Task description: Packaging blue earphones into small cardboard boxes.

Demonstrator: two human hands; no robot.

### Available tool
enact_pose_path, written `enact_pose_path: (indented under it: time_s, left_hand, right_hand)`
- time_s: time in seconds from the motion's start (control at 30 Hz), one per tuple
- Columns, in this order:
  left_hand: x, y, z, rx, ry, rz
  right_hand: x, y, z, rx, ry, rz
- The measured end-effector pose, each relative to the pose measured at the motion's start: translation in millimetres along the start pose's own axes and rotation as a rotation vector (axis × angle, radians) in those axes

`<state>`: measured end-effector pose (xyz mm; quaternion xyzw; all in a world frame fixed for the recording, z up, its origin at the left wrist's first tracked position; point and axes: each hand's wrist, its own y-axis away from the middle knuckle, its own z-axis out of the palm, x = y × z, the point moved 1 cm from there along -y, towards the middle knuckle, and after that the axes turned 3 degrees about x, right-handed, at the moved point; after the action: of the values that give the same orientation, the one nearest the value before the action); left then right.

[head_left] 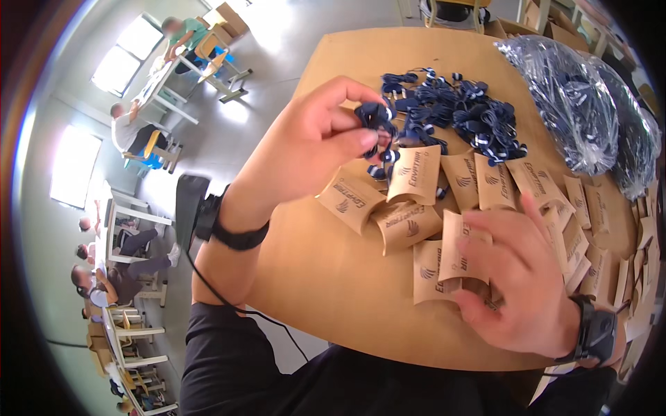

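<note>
Hands apart; left hand pinches navy corded bundle above table; loops could slip if pinch slackens; right hand curls over tan pillow box, blurred, cannot tell whether gripping; box overlaps another, might slide if nudged; navy heap beyond may tangle, cords crowded; held bundle partly hidden by fingertips; plastic bag's contents hard to make out.

This 1 view comes from the left of 2 fisheye cameras on the person's head, facing down and forward over the bench. The left hand and right hand are close, the lap just below. Well beyond, the wall curves and leans along the left rim.
</note>
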<state>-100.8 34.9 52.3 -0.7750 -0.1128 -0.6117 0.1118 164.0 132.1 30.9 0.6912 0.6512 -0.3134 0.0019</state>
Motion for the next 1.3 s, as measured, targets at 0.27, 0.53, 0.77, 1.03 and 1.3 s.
enact_pose_path:
  time_s: [0.27,0.53,0.77,1.03,1.3]
  left_hand:
    - [34,31,36,-0.458,-0.397,0.573]
    - [31,46,63,-0.176,-0.125,0.637]
    - [19,42,58,-0.188,-0.224,0.615]
    - [36,35,53,-0.210,-0.788,0.785]
    - [9,32,59,-0.319,-0.081,0.484]
  right_hand:
    - [17,-10,10,0.019,-1.019,0.218]
    - [9,-5,-9,0.087,-1.075,0.283]
    - [13,-5,-12,0.251,-0.913,0.198]
    - [12,0,-33,0.221,-0.703,0.055]
    - [-11,10,-40,0.383,-0.428,0.082]
